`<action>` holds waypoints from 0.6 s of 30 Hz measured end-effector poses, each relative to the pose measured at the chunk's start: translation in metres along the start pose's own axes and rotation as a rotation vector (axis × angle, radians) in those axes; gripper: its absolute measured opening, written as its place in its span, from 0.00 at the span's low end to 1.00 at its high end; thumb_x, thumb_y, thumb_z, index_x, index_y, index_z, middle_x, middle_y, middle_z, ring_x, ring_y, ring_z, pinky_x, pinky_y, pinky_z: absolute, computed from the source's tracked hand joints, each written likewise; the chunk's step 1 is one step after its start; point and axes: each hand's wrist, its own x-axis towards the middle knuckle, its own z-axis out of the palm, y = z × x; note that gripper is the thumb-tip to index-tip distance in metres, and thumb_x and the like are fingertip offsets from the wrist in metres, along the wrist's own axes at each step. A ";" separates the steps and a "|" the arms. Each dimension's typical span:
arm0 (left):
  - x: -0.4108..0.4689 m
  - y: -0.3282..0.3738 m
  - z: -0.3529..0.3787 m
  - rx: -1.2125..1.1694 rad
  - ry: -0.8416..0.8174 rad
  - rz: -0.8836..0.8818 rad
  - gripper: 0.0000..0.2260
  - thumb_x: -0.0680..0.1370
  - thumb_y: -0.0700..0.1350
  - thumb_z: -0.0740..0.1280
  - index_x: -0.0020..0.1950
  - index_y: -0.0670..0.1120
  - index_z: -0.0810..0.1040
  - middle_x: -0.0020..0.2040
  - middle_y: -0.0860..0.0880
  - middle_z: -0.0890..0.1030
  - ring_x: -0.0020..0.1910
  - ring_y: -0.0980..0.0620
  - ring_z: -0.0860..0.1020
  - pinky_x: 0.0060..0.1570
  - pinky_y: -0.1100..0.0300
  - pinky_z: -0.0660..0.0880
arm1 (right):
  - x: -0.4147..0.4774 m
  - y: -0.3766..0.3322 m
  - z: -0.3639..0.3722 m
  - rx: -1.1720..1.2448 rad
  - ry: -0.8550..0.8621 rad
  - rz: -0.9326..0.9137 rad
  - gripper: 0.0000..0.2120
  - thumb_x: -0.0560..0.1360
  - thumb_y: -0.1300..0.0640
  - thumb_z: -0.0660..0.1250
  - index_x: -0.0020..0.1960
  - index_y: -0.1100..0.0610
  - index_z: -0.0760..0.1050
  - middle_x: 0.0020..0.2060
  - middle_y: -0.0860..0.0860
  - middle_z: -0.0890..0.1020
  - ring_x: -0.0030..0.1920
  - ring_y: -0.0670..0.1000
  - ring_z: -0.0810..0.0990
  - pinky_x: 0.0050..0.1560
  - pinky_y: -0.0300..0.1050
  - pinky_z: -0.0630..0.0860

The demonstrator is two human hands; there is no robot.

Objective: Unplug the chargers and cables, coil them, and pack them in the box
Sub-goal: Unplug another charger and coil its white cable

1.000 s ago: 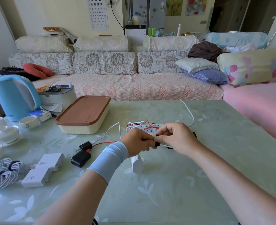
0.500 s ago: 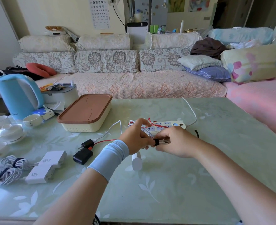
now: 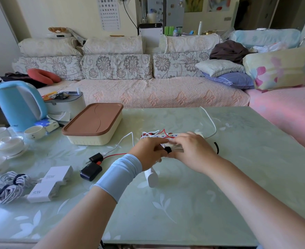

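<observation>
My left hand (image 3: pixel 148 150) and my right hand (image 3: pixel 190 150) meet over the table's middle, both closed on a coiled white cable (image 3: pixel 176 150) with a black strap (image 3: pixel 168 150) around it. The cable's white charger (image 3: pixel 152 177) rests on the table just under my left hand. Behind my hands lies a white power strip (image 3: pixel 166 136) with red and white cables tangled over it. The cream box with a brown lid (image 3: pixel 94 124) stands shut at the left rear. Two black chargers (image 3: pixel 91 170) lie to the left of my left wrist.
Two white chargers marked 120W (image 3: pixel 57 175) and 90W (image 3: pixel 42 192) sit beside a tied cable bundle (image 3: pixel 6 186) at the near left. A blue kettle (image 3: pixel 19 105), cups and bowls (image 3: pixel 10 144) crowd the far left. A loose black strap (image 3: pixel 217 148) lies right of my hands.
My hands stayed together over the coil. My right hand's fingers have moved across the bundle and now lie flatter over it. The bundle is blurred with motion.
</observation>
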 end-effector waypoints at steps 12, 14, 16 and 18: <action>-0.019 -0.022 -0.035 -0.733 0.200 -0.357 0.06 0.78 0.34 0.61 0.50 0.38 0.77 0.40 0.42 0.77 0.39 0.47 0.78 0.51 0.44 0.78 | -0.003 -0.069 0.042 0.373 -0.449 0.221 0.24 0.71 0.43 0.71 0.64 0.48 0.71 0.52 0.43 0.77 0.54 0.48 0.77 0.51 0.39 0.72; -0.028 -0.029 -0.045 -0.719 0.212 -0.341 0.05 0.77 0.33 0.63 0.47 0.40 0.78 0.40 0.43 0.78 0.40 0.47 0.78 0.46 0.50 0.80 | 0.002 -0.073 0.054 0.316 -0.402 0.152 0.16 0.71 0.47 0.73 0.55 0.50 0.73 0.42 0.42 0.75 0.48 0.49 0.75 0.39 0.35 0.67; -0.037 -0.038 -0.056 -0.642 0.213 -0.316 0.04 0.76 0.33 0.67 0.47 0.40 0.78 0.41 0.44 0.79 0.42 0.48 0.79 0.47 0.52 0.81 | 0.006 -0.079 0.056 0.344 -0.363 0.145 0.09 0.72 0.49 0.71 0.47 0.51 0.74 0.38 0.43 0.75 0.43 0.49 0.75 0.35 0.35 0.65; -0.045 -0.050 -0.069 -0.496 0.229 -0.299 0.07 0.74 0.34 0.70 0.50 0.40 0.77 0.41 0.46 0.80 0.42 0.48 0.80 0.47 0.53 0.81 | 0.010 -0.085 0.059 0.380 -0.369 0.144 0.07 0.73 0.49 0.68 0.42 0.51 0.73 0.37 0.44 0.75 0.39 0.47 0.74 0.36 0.37 0.67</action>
